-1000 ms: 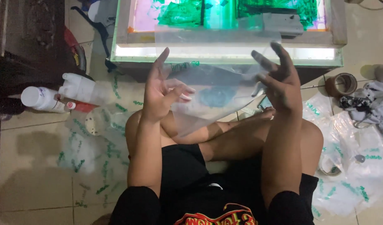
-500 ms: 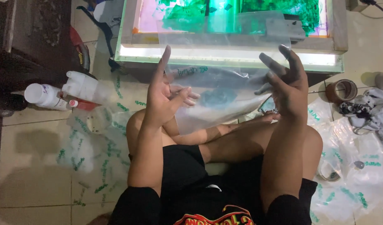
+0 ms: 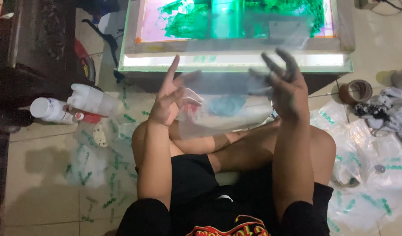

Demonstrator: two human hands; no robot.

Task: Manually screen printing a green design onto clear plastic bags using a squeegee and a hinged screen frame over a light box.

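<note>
Both hands hold one clear bag up in front of the person, over the crossed legs. The left hand [image 3: 168,102] pinches the left edge of the bag [image 3: 225,107] between thumb and bent fingers, index finger pointing up. The right hand [image 3: 285,85] has its fingers spread, and blur hides whether it grips the right edge. Just beyond the bag is the lit screen frame [image 3: 236,43] with green ink. I judge the bag is being spread flat; laying it down calls for a steady pull from both sides.
</note>
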